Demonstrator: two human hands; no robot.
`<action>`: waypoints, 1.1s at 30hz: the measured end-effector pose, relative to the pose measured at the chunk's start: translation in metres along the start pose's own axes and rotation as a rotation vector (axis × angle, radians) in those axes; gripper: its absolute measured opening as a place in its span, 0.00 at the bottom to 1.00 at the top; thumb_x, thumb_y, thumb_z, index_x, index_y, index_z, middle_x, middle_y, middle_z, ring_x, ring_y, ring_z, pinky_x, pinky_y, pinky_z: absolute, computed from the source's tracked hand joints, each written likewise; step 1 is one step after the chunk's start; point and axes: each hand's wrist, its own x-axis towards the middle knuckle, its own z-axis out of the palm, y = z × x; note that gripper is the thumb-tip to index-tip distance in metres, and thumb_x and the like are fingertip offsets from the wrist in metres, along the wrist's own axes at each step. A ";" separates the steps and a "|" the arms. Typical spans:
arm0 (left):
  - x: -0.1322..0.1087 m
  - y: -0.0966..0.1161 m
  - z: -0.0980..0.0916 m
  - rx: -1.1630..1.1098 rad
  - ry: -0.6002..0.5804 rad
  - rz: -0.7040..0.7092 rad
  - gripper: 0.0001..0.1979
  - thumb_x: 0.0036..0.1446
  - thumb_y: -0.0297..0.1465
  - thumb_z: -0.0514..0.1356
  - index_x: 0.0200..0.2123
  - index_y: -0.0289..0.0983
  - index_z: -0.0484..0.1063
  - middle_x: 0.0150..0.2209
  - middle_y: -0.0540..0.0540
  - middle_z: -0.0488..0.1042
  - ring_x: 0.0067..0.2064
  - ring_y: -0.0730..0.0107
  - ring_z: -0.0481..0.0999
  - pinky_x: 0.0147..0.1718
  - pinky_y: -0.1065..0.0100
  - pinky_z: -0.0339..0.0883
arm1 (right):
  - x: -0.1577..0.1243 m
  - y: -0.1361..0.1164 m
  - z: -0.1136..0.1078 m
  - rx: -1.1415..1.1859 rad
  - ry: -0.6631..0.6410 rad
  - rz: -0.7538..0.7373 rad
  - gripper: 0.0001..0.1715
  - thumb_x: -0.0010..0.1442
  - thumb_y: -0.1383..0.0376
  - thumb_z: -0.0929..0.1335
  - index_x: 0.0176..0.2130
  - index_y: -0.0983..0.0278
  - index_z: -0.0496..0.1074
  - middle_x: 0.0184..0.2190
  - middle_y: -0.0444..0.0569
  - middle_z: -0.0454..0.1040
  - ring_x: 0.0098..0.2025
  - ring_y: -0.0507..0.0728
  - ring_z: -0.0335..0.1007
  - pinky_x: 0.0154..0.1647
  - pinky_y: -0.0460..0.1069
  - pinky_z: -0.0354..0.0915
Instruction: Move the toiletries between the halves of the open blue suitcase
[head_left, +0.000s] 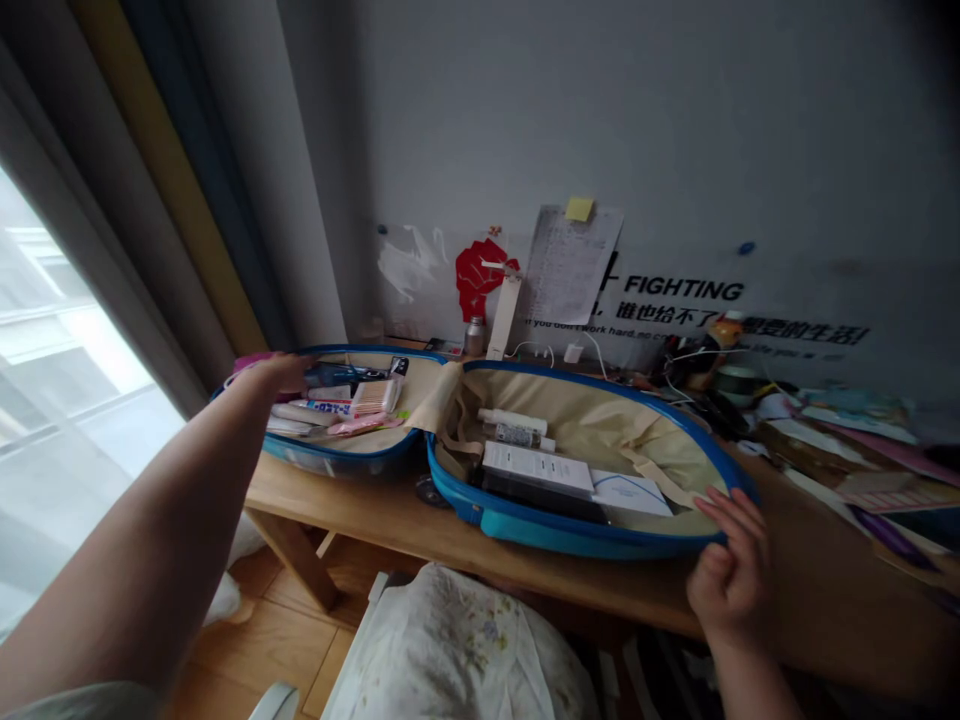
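Note:
A blue suitcase lies open on a wooden desk (360, 515), with beige lining in both halves. My left hand (279, 373) reaches far out and rests on the outer edge of the left half (341, 462), fingers curled over the rim. That half holds tubes, a toothbrush pack and other small toiletries (345, 405). My right hand (731, 570) touches the near right rim of the right half (570, 535), fingers partly spread. Inside the right half lie white boxes (538, 468), a white envelope (630, 493) and small bottles (514, 425).
The desk's right side is cluttered with books, papers, cables and cups (825, 430). Posters, a red fist picture (480, 275) and a paper sheet hang on the wall. A curtain and window stand at the left. A floral cushion (457, 650) sits below the desk edge.

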 end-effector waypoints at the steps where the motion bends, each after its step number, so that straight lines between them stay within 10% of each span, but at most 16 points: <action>1: 0.000 -0.004 0.005 0.027 -0.009 -0.002 0.29 0.49 0.32 0.67 0.57 0.37 0.73 0.53 0.41 0.80 0.54 0.53 0.76 0.54 0.62 0.65 | 0.000 0.001 0.000 0.002 0.002 0.001 0.26 0.71 0.53 0.55 0.50 0.66 0.72 0.48 0.60 0.75 0.60 0.68 0.68 0.61 0.69 0.63; 10: -0.001 0.005 0.021 0.176 0.046 0.021 0.21 0.61 0.37 0.62 0.56 0.38 0.71 0.58 0.42 0.76 0.59 0.55 0.72 0.57 0.63 0.58 | 0.000 -0.001 -0.001 -0.008 -0.005 -0.013 0.26 0.72 0.54 0.55 0.51 0.66 0.72 0.48 0.61 0.74 0.61 0.68 0.67 0.60 0.69 0.64; 16: -0.002 0.037 -0.007 0.108 0.200 0.016 0.25 0.68 0.42 0.52 0.62 0.36 0.64 0.61 0.38 0.72 0.58 0.54 0.73 0.51 0.66 0.64 | 0.000 -0.003 -0.001 0.017 -0.009 -0.007 0.24 0.71 0.55 0.56 0.51 0.65 0.71 0.49 0.61 0.74 0.62 0.68 0.66 0.60 0.69 0.64; 23: -0.021 0.207 -0.041 -0.103 0.249 0.576 0.28 0.65 0.48 0.56 0.62 0.39 0.65 0.57 0.40 0.74 0.56 0.56 0.75 0.51 0.67 0.66 | 0.002 -0.006 -0.002 0.043 -0.007 -0.009 0.24 0.71 0.56 0.56 0.53 0.65 0.72 0.50 0.61 0.75 0.62 0.67 0.66 0.60 0.68 0.64; 28: -0.065 0.334 -0.013 -0.027 -0.011 0.913 0.27 0.66 0.47 0.55 0.63 0.40 0.66 0.59 0.40 0.74 0.57 0.58 0.75 0.53 0.66 0.67 | 0.002 -0.006 -0.002 0.068 -0.003 0.030 0.24 0.71 0.54 0.57 0.51 0.64 0.73 0.49 0.60 0.75 0.62 0.67 0.67 0.60 0.69 0.64; 33: -0.080 0.396 0.022 0.045 -0.139 0.926 0.26 0.63 0.47 0.58 0.60 0.42 0.70 0.59 0.42 0.73 0.58 0.58 0.75 0.54 0.66 0.69 | 0.000 -0.006 -0.002 0.040 -0.026 0.029 0.24 0.71 0.55 0.56 0.51 0.63 0.72 0.50 0.60 0.74 0.63 0.67 0.66 0.60 0.69 0.64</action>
